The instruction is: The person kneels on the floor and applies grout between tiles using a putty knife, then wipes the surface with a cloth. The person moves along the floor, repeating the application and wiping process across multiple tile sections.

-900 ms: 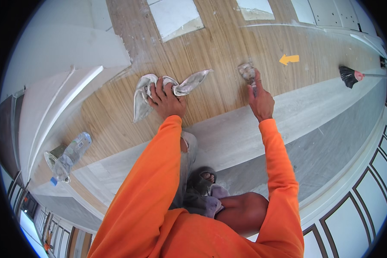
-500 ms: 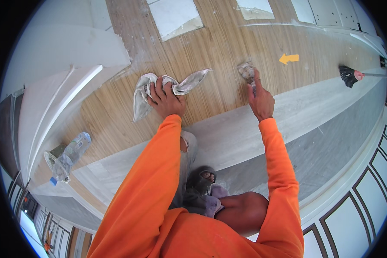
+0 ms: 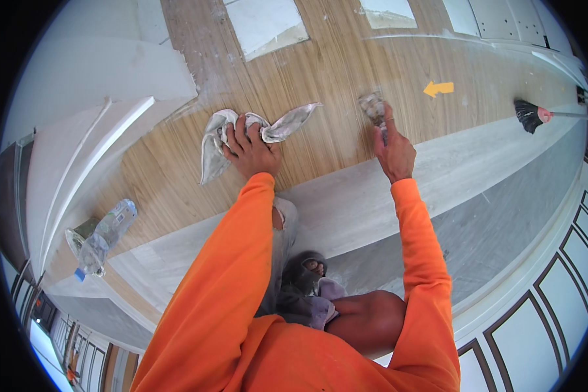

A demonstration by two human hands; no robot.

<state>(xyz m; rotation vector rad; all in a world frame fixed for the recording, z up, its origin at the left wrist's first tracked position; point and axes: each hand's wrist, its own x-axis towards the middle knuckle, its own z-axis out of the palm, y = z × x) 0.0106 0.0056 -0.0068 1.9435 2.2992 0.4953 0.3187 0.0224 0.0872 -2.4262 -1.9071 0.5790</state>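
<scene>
My left hand (image 3: 251, 149) rests palm down on a crumpled, stained whitish rag (image 3: 215, 147), its fingers spread over the cloth. One twisted end of the rag sticks out to the right. In my right hand (image 3: 396, 149) is a scraper (image 3: 372, 106) with a broad, smeared blade, its handle mostly hidden by my fingers. The index finger reaches along the tool toward the blade. That blade lies on the wood-grain floor surface (image 3: 307, 153), which has whitish smears. An orange arrow marker (image 3: 438, 88) sits on the surface to the right of the scraper.
A clear plastic bottle (image 3: 114, 225) lies at the left beside a cut-open clear container (image 3: 81, 234). At the far right is a black-bristled broom (image 3: 531, 116). Pale squares (image 3: 266, 26) interrupt the wood-grain surface at the far side. A grey strip (image 3: 346, 209) runs along the near side.
Almost nothing differs. The scraper and right hand are shifted very slightly left; the left hand stays on the rag.
</scene>
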